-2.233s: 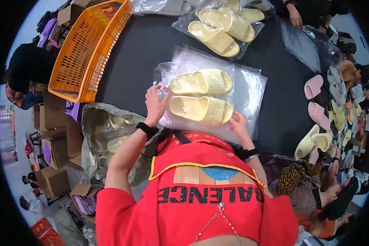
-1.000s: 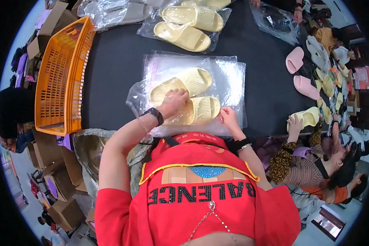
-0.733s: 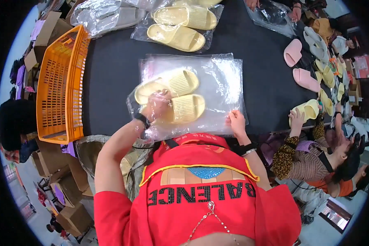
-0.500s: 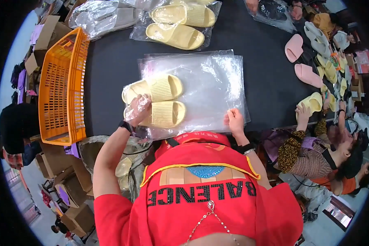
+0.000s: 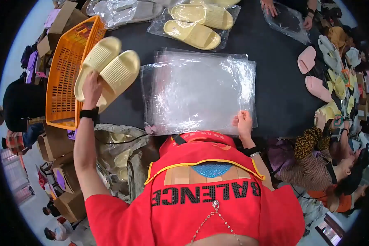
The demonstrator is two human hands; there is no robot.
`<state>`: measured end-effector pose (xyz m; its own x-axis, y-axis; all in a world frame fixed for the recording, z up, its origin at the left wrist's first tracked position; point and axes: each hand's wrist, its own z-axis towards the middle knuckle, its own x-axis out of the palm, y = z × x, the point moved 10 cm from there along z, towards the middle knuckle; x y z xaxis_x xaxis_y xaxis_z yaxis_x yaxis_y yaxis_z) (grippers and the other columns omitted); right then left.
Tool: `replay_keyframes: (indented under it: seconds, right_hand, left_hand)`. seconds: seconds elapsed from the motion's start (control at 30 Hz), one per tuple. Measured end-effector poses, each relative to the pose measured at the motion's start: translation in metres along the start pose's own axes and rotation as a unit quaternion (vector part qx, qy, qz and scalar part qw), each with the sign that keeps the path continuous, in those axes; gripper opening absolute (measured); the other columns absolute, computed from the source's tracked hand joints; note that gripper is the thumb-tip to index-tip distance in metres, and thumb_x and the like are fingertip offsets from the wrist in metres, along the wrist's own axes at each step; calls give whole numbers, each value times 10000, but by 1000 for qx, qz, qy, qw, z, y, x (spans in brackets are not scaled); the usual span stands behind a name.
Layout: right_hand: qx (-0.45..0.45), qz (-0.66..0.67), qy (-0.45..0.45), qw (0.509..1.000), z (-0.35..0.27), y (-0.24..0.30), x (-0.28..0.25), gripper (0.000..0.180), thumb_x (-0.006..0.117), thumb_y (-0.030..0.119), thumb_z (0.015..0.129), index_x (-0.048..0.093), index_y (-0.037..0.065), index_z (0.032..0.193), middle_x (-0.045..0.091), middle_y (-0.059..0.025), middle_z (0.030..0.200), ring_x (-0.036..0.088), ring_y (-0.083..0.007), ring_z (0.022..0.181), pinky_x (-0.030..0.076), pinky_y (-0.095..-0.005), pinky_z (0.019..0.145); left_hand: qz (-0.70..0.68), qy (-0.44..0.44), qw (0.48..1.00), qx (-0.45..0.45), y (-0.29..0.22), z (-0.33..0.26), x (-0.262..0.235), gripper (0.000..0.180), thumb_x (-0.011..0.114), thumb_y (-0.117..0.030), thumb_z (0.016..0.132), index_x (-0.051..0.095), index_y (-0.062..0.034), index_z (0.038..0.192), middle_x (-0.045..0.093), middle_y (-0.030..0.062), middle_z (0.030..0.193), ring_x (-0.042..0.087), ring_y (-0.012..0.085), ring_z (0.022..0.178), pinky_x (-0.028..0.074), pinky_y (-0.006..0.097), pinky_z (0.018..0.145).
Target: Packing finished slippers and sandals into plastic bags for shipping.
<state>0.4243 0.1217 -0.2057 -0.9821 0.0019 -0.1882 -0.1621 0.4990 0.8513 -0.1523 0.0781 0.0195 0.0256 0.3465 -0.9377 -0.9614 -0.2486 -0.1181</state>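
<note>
My left hand is closed around a pair of pale yellow slippers, held side by side. The pair is off the bags, in front of the orange basket's near side. Spread on the dark table before me is a small stack of clear plastic bags, their edges not quite lined up. At the stack's lower right edge, my right hand pinches the film between thumb and fingers.
An orange crate-like basket stands at the left. Bagged yellow slippers and a bagged grey pair lie along the far side. Pink slippers are on the right. A co-worker's hand holds a yellow slipper there; another person's hands handle a bag beyond.
My left hand has carried the yellow slippers off the bag stack, leftward and up beside the basket. My right hand stays at the bags' edge. The view has shifted slightly.
</note>
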Motion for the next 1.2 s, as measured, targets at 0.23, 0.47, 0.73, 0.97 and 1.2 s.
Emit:
replay_keyframes:
  seconds: [0.23,0.47,0.73,0.97,1.2]
  right_hand:
    - [-23,-22,8,999,9,-14,6,242,530,126,868,403,46,1058,559,-68,736,543,-116,591,452,-241,502]
    - [-63,-30,30,997,1,-11,13,268,568,44,818,344,54,966,543,-52,651,504,-97,538,400,-231,475]
    - [-54,-25,49,997,4,-19,12,232,550,33,820,361,48,954,566,-70,718,541,-114,588,460,-246,522]
    - [-44,6,81,996,6,-15,23,238,555,15,808,437,20,1015,591,-50,772,538,-104,638,430,-244,522]
    - [-46,-57,137,988,2,-9,26,171,538,53,831,505,13,994,540,-23,693,496,-92,588,402,-240,523]
  left_hand:
    - [-173,240,915,275,-257,-16,75,141,561,-76,686,568,-42,823,571,133,824,539,328,810,438,407,717]
    - [-102,255,919,281,-355,-36,177,153,507,-153,757,546,-64,876,604,95,850,571,259,865,414,433,754]
    - [-48,187,969,152,-300,21,155,119,493,-153,766,564,-91,837,615,88,842,575,266,843,386,437,733]
    - [-125,276,913,274,-384,-40,178,161,519,-141,746,552,-99,897,598,60,885,564,245,873,413,439,732]
    - [-141,213,958,131,-359,-9,189,160,500,-186,786,564,-101,906,618,69,886,583,255,856,405,450,734]
